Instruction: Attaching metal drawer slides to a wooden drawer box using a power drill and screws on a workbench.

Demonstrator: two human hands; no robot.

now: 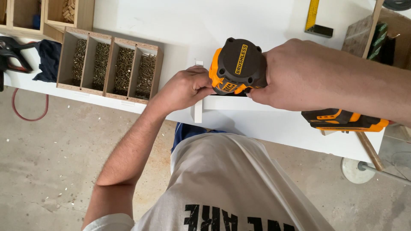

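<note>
Two hands on job: right hand (295,77) clenched round black-and-orange cordless drill (236,66), nose down on white panel joint (222,102); left hand (185,87) pinching upright white strip (198,109) just beside drill. Left of grip, wooden screw tray (110,66).

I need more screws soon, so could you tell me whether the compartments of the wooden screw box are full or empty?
Full: all four compartments of the wooden screw box hold screws.

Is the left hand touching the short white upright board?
Touching. The head view shows the left hand with its fingers wrapped onto the upright white board, right beside the drill that the right hand holds.
</note>
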